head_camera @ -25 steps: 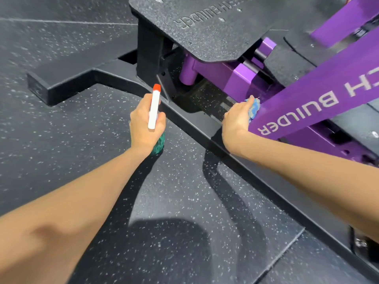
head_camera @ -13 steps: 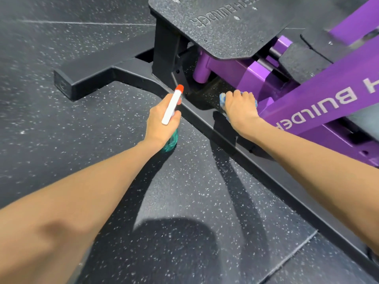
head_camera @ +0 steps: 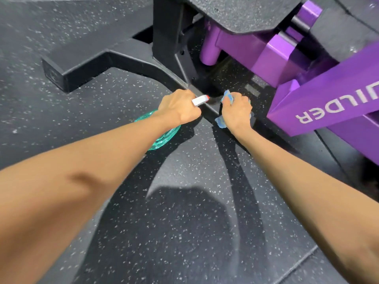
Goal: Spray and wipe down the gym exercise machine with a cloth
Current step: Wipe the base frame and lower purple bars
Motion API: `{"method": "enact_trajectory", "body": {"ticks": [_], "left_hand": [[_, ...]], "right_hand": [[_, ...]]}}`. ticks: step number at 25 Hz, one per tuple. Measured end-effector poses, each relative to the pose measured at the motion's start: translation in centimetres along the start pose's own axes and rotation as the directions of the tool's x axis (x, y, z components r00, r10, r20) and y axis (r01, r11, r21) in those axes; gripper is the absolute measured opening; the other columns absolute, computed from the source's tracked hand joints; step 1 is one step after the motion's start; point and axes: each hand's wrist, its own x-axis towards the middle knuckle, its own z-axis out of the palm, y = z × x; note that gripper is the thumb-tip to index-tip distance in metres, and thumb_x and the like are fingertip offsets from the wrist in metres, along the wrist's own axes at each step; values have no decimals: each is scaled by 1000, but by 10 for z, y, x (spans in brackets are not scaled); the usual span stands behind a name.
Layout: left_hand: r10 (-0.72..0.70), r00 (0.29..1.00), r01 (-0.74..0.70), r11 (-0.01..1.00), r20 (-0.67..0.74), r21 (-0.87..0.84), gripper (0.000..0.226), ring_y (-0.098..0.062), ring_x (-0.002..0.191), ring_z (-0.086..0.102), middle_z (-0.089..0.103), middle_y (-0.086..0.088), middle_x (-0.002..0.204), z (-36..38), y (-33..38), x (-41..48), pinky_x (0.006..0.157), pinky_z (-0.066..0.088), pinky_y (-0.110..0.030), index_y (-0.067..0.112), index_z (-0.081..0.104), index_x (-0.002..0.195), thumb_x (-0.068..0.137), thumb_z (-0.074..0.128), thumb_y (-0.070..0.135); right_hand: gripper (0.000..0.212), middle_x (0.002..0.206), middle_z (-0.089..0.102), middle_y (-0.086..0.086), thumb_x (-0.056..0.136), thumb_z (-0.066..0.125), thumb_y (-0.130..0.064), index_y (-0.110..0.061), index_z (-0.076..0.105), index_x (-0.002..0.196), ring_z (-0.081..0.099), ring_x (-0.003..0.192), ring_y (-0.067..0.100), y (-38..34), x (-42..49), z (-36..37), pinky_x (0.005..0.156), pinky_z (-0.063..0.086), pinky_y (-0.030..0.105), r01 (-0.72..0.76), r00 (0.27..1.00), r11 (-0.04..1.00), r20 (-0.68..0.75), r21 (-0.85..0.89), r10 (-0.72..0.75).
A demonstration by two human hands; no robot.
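Open speckled floor [head_camera: 184, 232] near; left hand [head_camera: 178, 108] curled round teal spray bottle [head_camera: 162, 134], nozzle at black base rail [head_camera: 210, 109] edge, right hand [head_camera: 236, 111] just beside, bunching blue cloth [head_camera: 220, 120] against that rail; purple machine frame [head_camera: 328, 111] crowds far right.

bottle [head_camera: 164, 134]: clear teal, white nozzle, red tip; tilted in left hand [head_camera: 178, 107]
cloth [head_camera: 227, 98]: blue; bunched under right hand [head_camera: 236, 111] on the base rail
machine [head_camera: 287, 52]: black base; purple frame

Black rubber floor [head_camera: 184, 232] — white-speckled; tile seam [head_camera: 297, 261] running diagonally, lower right.
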Motion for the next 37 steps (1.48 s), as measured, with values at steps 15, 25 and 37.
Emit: {"method": "enact_trajectory", "body": {"ticks": [15, 25, 37], "left_hand": [[-230, 682, -233, 831, -695, -504, 28, -8, 68, 48, 58, 2, 86, -43, -118, -17, 67, 41, -16, 3, 64, 96, 73, 48, 4], [-328, 594, -165, 844, -735, -510, 34, -15, 74, 49, 58, -5, 91, -46, -128, -17, 68, 40, -19, 2, 63, 102, 72, 47, 3], [-431, 491, -26, 862, -757, -507, 36, -22, 70, 45, 57, -13, 94, -59, -160, -38, 66, 40, -36, 0, 56, 106, 72, 47, 8]], "right_hand": [[74, 149, 26, 19, 89, 58, -20, -4, 17, 148, 27, 137, 34, -94, 21, 74, 114, 17, 47, 16, 999, 961, 38, -276, -6], [17, 90, 38, -1, 101, 34, -22, -32, 44, 91, 46, 56, 9, -144, 15, 46, 60, 42, 25, 216, 976, 786, -125, 579, -175], [45, 140, 49, 16, 89, 48, -9, -3, 50, 134, 46, 130, 33, -138, 65, 74, 114, 26, 43, 673, 272, 43, 192, -738, -943]]}}
